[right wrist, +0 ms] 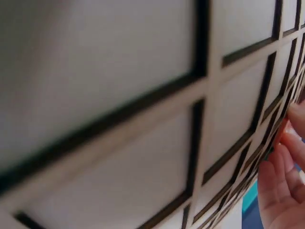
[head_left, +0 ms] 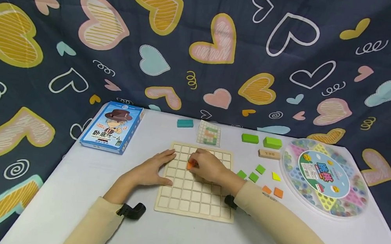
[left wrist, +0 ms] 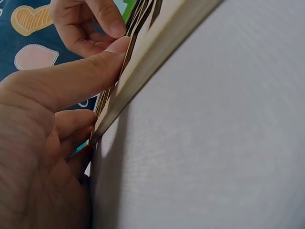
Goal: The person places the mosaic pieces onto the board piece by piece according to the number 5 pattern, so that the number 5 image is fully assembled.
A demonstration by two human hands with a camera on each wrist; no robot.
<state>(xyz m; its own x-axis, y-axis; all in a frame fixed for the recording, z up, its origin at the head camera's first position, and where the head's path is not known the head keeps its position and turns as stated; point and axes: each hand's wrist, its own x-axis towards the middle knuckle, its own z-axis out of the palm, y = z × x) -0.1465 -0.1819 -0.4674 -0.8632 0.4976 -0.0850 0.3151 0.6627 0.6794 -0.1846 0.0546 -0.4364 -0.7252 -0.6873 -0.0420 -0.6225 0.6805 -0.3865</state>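
Observation:
A wooden grid board (head_left: 194,207) lies on the white table, its square cells marked off by raised strips. My right hand (head_left: 208,167) is over the board's upper left part and pinches an orange square tile (head_left: 189,166) at a cell; the right wrist view shows the tile (right wrist: 282,131) as a sliver between thumb and fingers. Whether it is seated in the cell I cannot tell. Along the board's left edge my left hand (head_left: 150,168) rests with fingers spread, its thumb (left wrist: 90,76) touching the rim.
Green tiles (head_left: 253,177), a yellow tile (head_left: 276,176) and orange tiles (head_left: 278,193) lie right of the board. A pattern card (head_left: 200,132), a teal block (head_left: 185,123), green blocks (head_left: 272,143) and a wooden block (head_left: 269,154) sit behind. A blue box (head_left: 110,127) and round game case (head_left: 324,177) flank these.

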